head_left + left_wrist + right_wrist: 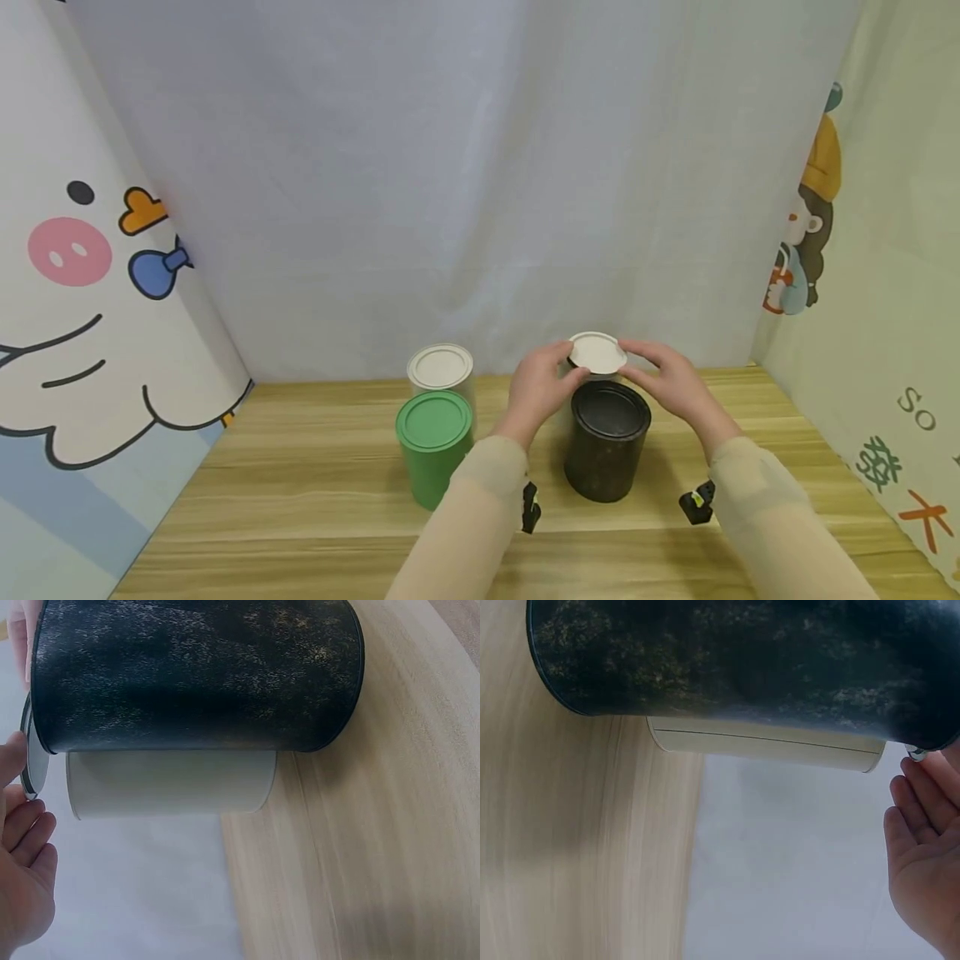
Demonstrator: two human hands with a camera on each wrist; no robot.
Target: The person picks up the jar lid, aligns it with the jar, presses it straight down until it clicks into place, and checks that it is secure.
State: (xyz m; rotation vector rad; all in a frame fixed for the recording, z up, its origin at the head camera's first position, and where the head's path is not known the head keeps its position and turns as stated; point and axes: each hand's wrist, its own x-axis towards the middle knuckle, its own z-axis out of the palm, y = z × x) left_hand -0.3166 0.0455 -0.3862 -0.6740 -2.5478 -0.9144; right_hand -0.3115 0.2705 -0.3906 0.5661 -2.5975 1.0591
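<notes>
A round white lid (597, 354) is held by its edge between my two hands, behind and above the black can (604, 458). My left hand (542, 385) pinches its left side between thumb and fingers. On the opposite edge, my right hand (667, 385) grips it the same way. Below the lid, behind the black can, stands a white can (172, 784). In the left wrist view a gap separates the lid's rim from that can. The black can stands upright, nearer to me, between my forearms, and hides most of the white one.
To the left, a green can (431, 454) with a green top stands in front of another white can (441, 367). All stand on a wood-grain table (315, 500). A pale curtain (375, 208) hangs behind, with printed cloths on both sides.
</notes>
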